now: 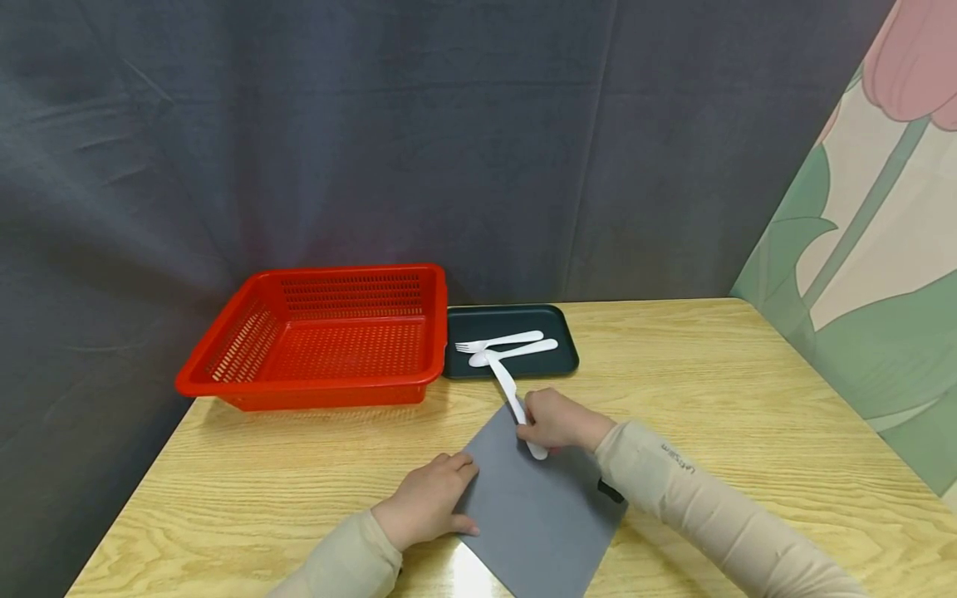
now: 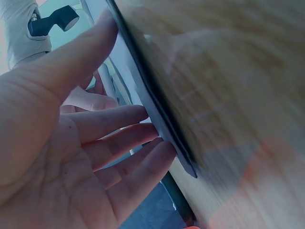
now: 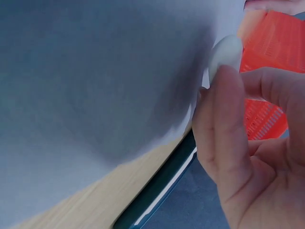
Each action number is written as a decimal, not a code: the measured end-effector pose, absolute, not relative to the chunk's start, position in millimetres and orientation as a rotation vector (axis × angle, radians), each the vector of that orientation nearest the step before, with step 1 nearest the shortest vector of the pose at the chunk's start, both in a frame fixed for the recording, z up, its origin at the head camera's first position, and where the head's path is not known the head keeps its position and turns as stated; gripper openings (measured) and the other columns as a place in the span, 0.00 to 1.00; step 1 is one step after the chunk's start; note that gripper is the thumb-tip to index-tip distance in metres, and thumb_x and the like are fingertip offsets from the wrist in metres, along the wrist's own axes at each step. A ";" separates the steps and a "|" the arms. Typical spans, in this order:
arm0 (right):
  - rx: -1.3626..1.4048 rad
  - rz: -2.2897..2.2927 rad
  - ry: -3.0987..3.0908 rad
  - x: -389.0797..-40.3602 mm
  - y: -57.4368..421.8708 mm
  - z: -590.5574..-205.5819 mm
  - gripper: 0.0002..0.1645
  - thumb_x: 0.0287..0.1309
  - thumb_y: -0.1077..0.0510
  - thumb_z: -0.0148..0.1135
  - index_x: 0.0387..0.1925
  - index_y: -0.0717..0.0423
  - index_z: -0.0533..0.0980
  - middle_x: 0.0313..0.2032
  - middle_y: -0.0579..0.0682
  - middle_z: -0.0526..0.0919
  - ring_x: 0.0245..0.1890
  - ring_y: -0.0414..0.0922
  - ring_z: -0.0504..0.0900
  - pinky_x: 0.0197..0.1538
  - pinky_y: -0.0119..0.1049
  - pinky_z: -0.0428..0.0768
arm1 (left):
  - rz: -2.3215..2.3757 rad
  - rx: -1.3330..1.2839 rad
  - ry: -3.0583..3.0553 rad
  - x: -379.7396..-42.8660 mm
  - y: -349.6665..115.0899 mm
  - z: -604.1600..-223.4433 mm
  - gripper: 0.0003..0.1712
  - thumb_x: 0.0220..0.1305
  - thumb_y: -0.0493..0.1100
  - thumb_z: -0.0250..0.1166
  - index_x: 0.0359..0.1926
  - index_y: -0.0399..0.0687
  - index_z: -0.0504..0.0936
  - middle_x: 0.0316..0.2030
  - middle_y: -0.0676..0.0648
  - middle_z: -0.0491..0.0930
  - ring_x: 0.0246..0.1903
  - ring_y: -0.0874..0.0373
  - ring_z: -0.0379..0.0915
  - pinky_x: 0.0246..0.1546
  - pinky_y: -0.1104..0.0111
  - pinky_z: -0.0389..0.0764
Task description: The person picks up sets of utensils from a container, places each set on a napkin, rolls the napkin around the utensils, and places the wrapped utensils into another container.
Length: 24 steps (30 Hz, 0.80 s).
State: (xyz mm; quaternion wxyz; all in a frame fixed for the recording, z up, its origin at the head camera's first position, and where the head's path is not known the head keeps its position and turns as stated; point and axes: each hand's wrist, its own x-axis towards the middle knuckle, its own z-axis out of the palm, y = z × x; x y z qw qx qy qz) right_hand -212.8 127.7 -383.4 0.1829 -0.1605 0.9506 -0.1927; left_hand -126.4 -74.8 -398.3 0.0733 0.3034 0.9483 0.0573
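A flat grey square sheet (image 1: 542,515), perhaps cloth, lies at an angle on the wooden table. My right hand (image 1: 557,418) pinches a white knife (image 1: 505,380) between thumb and fingers over the sheet's far part. The knife's blade points away, and its tip overlaps the spoon in the head view. In the right wrist view the rounded handle end shows past the fingertips. My left hand (image 1: 429,501) rests along the sheet's left edge, thumb and fingers spread and fairly straight. A white fork (image 1: 499,341) and a white spoon (image 1: 523,350) lie on the dark green tray (image 1: 564,365).
A red perforated basket (image 1: 314,394) stands at the back left, against the tray's left side. Behind the table (image 1: 710,374) hangs a dark grey curtain (image 1: 419,149). A wall with painted flowers (image 1: 882,349) borders the right side.
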 end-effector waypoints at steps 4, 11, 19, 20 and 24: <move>-0.431 -0.558 2.665 -210.5 124.6 -383.5 0.12 0.57 0.57 0.60 0.21 0.56 0.70 0.14 0.47 0.75 0.11 0.37 0.73 0.14 0.24 0.66 | 0.170 0.909 2.848 -127.2 -74.8 -398.3 0.41 0.44 0.61 0.72 0.55 0.40 0.75 0.53 0.48 0.75 0.48 0.54 0.72 0.43 0.68 0.78; -0.428 -0.571 2.661 -207.4 121.4 -384.1 0.15 0.57 0.58 0.61 0.18 0.56 0.71 0.11 0.47 0.74 0.10 0.38 0.72 0.13 0.25 0.66 | 0.172 0.912 2.855 -126.1 -74.9 -399.5 0.41 0.45 0.61 0.71 0.55 0.40 0.75 0.53 0.47 0.75 0.48 0.54 0.72 0.43 0.68 0.79; -0.417 -0.572 2.653 -204.6 118.5 -385.2 0.15 0.56 0.57 0.61 0.17 0.56 0.72 0.11 0.47 0.75 0.10 0.37 0.73 0.14 0.26 0.70 | 0.172 0.909 2.851 -126.6 -74.9 -399.8 0.41 0.45 0.60 0.71 0.55 0.40 0.75 0.53 0.47 0.76 0.49 0.54 0.72 0.44 0.68 0.78; -0.415 -0.572 2.653 -204.3 118.2 -385.6 0.15 0.56 0.57 0.61 0.16 0.56 0.72 0.11 0.47 0.75 0.10 0.37 0.73 0.14 0.26 0.71 | 0.172 0.909 2.852 -126.7 -75.0 -399.7 0.41 0.45 0.60 0.71 0.55 0.40 0.75 0.53 0.47 0.76 0.49 0.54 0.72 0.44 0.67 0.78; -0.407 -0.577 2.648 -203.6 117.0 -387.4 0.16 0.56 0.57 0.61 0.16 0.56 0.72 0.10 0.47 0.75 0.09 0.37 0.73 0.14 0.26 0.71 | 0.173 0.906 2.854 -126.6 -75.1 -399.1 0.41 0.44 0.60 0.72 0.55 0.40 0.75 0.53 0.47 0.75 0.49 0.54 0.72 0.44 0.67 0.79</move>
